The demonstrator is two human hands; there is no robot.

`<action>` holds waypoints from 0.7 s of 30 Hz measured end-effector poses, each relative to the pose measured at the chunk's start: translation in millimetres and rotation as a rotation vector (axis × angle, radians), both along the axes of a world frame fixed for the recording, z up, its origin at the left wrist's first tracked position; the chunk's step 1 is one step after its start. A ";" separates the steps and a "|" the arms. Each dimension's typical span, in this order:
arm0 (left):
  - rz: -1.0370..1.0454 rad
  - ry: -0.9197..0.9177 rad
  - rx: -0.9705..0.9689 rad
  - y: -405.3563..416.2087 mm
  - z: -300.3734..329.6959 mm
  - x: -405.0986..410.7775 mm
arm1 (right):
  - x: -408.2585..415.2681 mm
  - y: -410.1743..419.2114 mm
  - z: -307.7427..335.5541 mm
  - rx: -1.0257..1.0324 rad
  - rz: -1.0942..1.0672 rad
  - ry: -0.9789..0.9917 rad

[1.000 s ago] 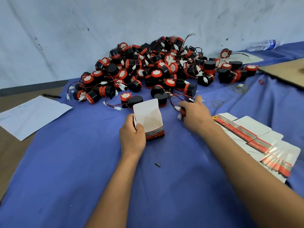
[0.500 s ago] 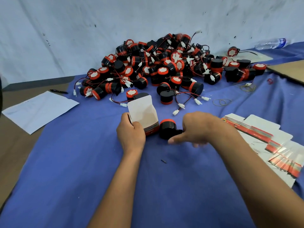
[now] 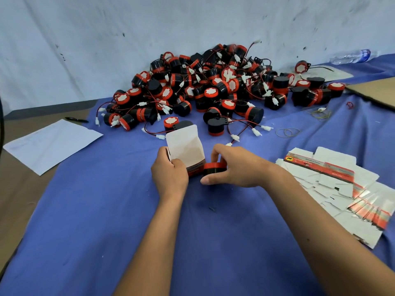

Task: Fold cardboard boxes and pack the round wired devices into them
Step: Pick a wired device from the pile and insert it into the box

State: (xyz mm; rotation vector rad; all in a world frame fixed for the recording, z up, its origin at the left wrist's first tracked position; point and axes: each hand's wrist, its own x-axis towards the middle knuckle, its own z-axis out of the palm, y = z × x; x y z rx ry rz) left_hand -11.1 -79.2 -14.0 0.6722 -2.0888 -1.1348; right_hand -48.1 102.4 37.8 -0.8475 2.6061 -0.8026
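Hands hold box (image 3: pixel 185 152) and round device (image 3: pixel 213 168) together.

Soft, even light fills the scene, fairly bright, with no hard glare. Faint, diffuse shadows lie on the blue cloth (image 3: pixel 111 221) under the forearms and hands. The wide-angle lens bows the edges, curving the wall (image 3: pixel 85 39) and stretching the near forearms. Detail is slightly soft overall, and the far plastic bottle (image 3: pixel 350 57) looks smeared.
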 end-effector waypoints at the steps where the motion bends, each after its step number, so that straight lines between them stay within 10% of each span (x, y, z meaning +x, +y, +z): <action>1: -0.014 0.002 0.006 0.2 0.1 0.0 | 2.5 -0.3 2.6 -0.072 0.011 0.000; 7: -0.233 -0.016 0.014 9.5 -1.2 -2.6 | 23.6 -34.3 34.9 -0.771 0.135 -0.141; 21: -0.467 -0.006 0.277 10.0 9.2 5.5 | 25.4 -35.5 9.7 -0.235 -0.198 0.400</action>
